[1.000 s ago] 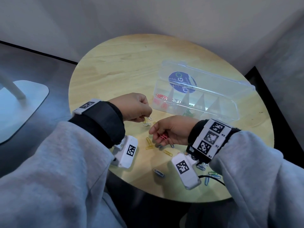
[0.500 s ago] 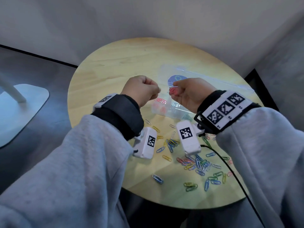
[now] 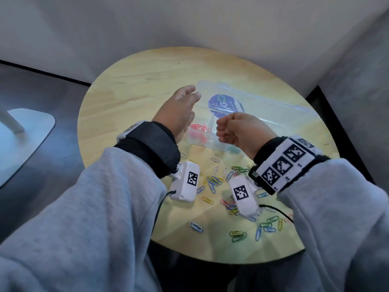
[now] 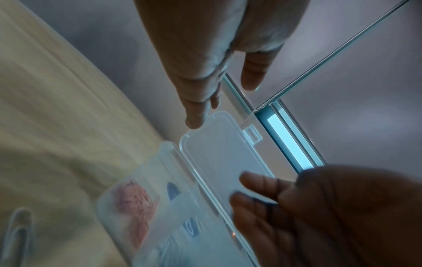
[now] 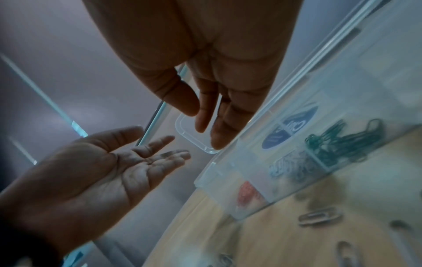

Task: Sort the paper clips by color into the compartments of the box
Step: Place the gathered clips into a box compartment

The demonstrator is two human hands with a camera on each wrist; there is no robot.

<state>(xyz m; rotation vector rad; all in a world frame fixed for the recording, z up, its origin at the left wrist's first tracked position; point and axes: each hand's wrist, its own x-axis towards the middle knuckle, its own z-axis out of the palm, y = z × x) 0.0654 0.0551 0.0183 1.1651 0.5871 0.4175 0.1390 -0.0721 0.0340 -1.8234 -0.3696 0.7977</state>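
A clear plastic box (image 3: 210, 144) lies on the round wooden table with its lid (image 3: 273, 114) folded back. Red clips (image 3: 199, 127) fill its leftmost compartment. The right wrist view also shows pale blue clips (image 5: 287, 166) and green clips (image 5: 342, 142) in the compartments beside it. My left hand (image 3: 190, 95) hovers over the box's left end with straight fingers and a bare palm. Just right of the red compartment, my right hand (image 3: 223, 131) hangs above the box, fingers relaxed and holding nothing. Several loose clips of mixed colours (image 3: 214, 181) lie nearer to me.
More clips (image 3: 265, 225) are scattered toward the table's front right edge, where a black cable (image 3: 275, 208) crosses them. A wall stands close behind the table (image 3: 130, 85). On the floor at the left sits a white stand base (image 3: 23, 135).
Both hands rose from the clip pile to above the box. Half a second ago the right fingers pinched a red clip; now both hands have opened and are empty.
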